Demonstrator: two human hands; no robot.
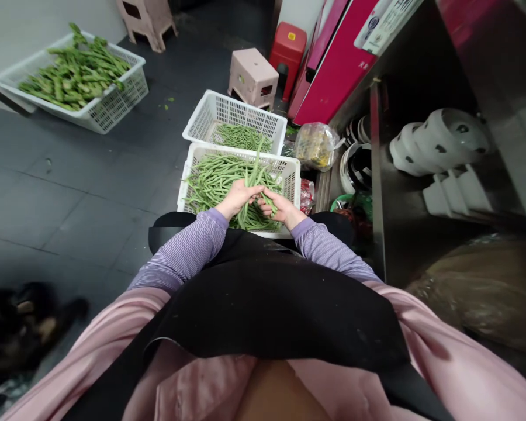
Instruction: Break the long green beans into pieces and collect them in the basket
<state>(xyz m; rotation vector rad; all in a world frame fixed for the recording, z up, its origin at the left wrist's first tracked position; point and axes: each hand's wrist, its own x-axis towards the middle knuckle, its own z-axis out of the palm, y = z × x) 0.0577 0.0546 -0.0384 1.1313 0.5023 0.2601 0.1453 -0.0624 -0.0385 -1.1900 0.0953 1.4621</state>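
Note:
Between my knees stands a white plastic basket (295,181) heaped with long green beans (214,178). Over the heap, my left hand (238,197) is closed round several green beans that stick up and hang down past its fingers. Close beside it, my right hand (281,207) has its fingers closed on more green beans, their short ends showing at the palm. The two hands almost meet at the fingertips. Just beyond, a second white basket (201,117) holds a smaller layer of green beans (243,137).
At the upper left a white basket (125,96) is piled with thick green stalks (74,76). Pale stools (254,73) and a red stool (288,49) stand ahead. To the right are a bagged bundle (316,146), a metal shelf post (378,187) and stacked white dishes (438,140).

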